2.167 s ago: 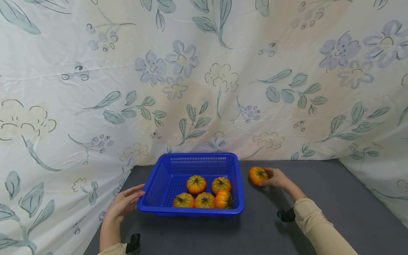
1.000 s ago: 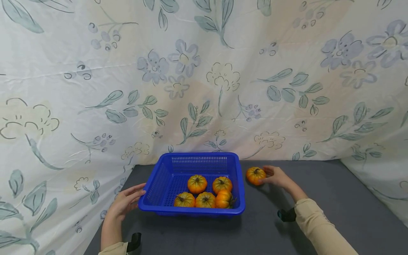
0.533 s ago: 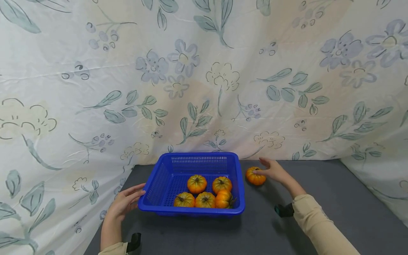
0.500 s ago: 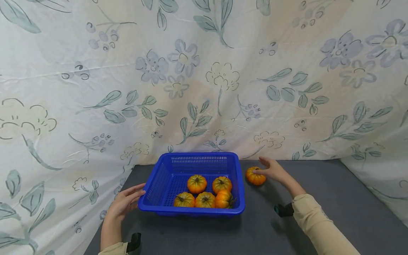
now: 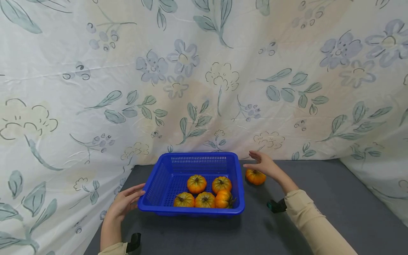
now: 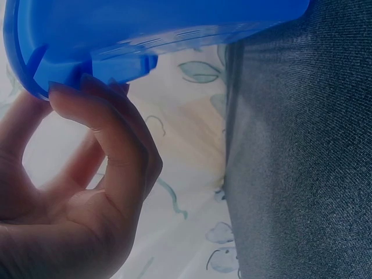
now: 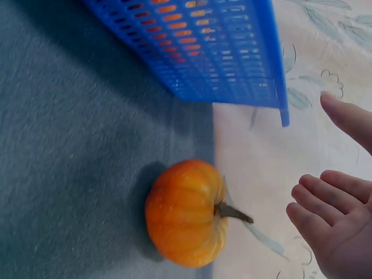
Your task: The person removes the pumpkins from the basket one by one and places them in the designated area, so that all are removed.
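Observation:
My left hand (image 5: 121, 204) holds the left rim of a blue plastic basket (image 5: 191, 211); in the left wrist view its curled fingers (image 6: 125, 125) meet the rim. Inside, toward the front and right, lie several small orange pumpkins (image 5: 205, 200). One more pumpkin (image 5: 255, 177) sits on the table just right of the basket, its stem upward. Above and behind it hovers my right hand (image 5: 267, 165), fingers spread and holding nothing. The right wrist view has this pumpkin (image 7: 186, 214) apart from the hand (image 7: 343, 224).
A dark grey cloth-covered table (image 5: 204, 235) carries the basket. Behind and along the sides hangs a white floral curtain (image 5: 204, 88), close to the basket's back edge. Black straps (image 5: 276, 206) are on the wrists.
My right hand has let go of the outside pumpkin, then risen and moved left over it. That pumpkin was shifted slightly left earlier. The left hand and basket stay put.

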A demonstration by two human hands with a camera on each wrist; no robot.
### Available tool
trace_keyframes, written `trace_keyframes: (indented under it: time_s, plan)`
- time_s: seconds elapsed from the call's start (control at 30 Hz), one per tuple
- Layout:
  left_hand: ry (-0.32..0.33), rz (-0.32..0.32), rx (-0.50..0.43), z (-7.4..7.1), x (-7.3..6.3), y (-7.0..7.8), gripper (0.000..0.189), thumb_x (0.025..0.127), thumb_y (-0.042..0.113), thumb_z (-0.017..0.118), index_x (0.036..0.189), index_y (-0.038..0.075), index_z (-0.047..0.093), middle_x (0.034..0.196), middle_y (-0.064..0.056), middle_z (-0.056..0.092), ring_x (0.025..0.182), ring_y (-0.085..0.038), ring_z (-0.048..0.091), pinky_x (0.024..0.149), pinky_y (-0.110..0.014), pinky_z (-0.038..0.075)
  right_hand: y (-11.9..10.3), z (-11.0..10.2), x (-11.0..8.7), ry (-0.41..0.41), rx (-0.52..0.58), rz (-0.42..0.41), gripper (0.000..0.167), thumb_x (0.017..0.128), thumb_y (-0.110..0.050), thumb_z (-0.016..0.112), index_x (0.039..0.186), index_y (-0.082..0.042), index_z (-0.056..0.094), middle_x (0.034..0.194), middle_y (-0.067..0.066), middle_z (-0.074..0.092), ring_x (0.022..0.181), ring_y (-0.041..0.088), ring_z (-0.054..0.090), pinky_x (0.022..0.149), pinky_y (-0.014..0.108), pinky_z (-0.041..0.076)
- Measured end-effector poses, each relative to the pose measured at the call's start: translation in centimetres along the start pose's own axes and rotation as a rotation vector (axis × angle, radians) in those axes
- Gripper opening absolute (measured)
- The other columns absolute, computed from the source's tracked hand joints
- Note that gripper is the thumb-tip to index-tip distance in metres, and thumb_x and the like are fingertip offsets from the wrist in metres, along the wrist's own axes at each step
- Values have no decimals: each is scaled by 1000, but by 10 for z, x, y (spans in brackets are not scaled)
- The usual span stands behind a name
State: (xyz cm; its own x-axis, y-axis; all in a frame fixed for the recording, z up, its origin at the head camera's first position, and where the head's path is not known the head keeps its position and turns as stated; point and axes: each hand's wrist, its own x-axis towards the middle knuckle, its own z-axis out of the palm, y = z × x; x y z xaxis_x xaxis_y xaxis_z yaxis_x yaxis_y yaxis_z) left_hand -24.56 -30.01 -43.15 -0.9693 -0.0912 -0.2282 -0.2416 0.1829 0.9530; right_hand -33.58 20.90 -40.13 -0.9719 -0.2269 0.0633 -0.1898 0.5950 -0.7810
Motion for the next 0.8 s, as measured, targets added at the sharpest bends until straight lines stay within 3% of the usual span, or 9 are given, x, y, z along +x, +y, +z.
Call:
trace_keyframes:
  time_s: [0.2, 0.47, 0.8]
  plan:
    - [5, -1, 7, 0, 1, 0, 66, 90, 30, 71, 145, 5, 45, 112, 9, 68, 93, -7, 67, 80, -31, 53, -10, 5, 3, 5, 24, -12, 83, 89, -34, 71, 150, 2, 29, 154, 27, 33, 140, 45, 36, 110, 57, 35]
    - [8, 0, 7, 1, 1, 0, 66, 89, 30, 71, 145, 5, 46, 114, 8, 68, 93, -7, 67, 81, -33, 53, -19, 10, 5, -13, 107, -68, 81, 88, -34, 73, 150, 1, 32, 153, 25, 36, 140, 43, 38, 108, 55, 38]
    - [5, -2, 12, 1, 0, 1, 64, 90, 30, 71, 144, 6, 47, 110, 11, 68, 92, -6, 67, 80, -32, 53, -37, 20, 12, -16, 135, -91, 78, 88, -32, 73, 149, -2, 35, 151, 23, 40, 140, 41, 39, 110, 54, 35]
